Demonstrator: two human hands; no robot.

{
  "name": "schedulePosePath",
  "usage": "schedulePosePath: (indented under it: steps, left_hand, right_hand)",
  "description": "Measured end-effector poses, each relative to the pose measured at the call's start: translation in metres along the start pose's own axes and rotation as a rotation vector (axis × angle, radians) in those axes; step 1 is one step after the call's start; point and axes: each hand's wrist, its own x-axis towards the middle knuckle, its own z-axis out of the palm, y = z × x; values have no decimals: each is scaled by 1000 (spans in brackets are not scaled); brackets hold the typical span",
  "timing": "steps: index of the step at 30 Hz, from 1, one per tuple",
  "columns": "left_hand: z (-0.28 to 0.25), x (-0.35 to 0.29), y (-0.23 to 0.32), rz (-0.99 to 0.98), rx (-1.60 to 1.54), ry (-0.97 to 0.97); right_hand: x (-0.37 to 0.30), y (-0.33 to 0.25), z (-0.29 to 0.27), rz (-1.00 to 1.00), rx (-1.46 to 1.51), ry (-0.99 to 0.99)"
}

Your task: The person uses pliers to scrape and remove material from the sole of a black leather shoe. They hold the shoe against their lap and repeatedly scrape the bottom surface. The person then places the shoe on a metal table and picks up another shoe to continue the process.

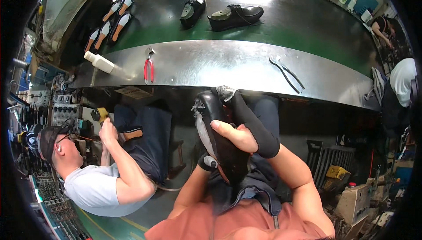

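A black leather shoe is held over my lap, its rounded toe pointing toward the bench and a pale, ragged strip running along its left edge. My right hand, in a black covering that leaves the thumb bare, is closed round the shoe's right side. Its thumb presses on the shoe, and a fingertip wrapped in silvery tape lies near the toe. Lower down, my left hand grips the heel end from the left. A taped finger shows there, while the other fingers are hidden by the shoe.
On the bench's metal edge lie red-handled pincers, grey-handled pliers and a white bottle. Behind stand two black shoes and several more with tan soles. A co-worker sits close on my left, holding a yellow-headed tool.
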Motion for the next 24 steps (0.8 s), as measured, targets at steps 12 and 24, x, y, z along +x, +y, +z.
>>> schedulePosePath:
  steps: [12, 24]
  left_hand:
    - [-4, -3, 5, -192, 126, -202]
    - [1, -12, 11, -310, 284, -373]
  right_hand:
    - [-10, -3, -3, -156, -182, 89]
    - [-33, -42, 3, -199, -430, 220]
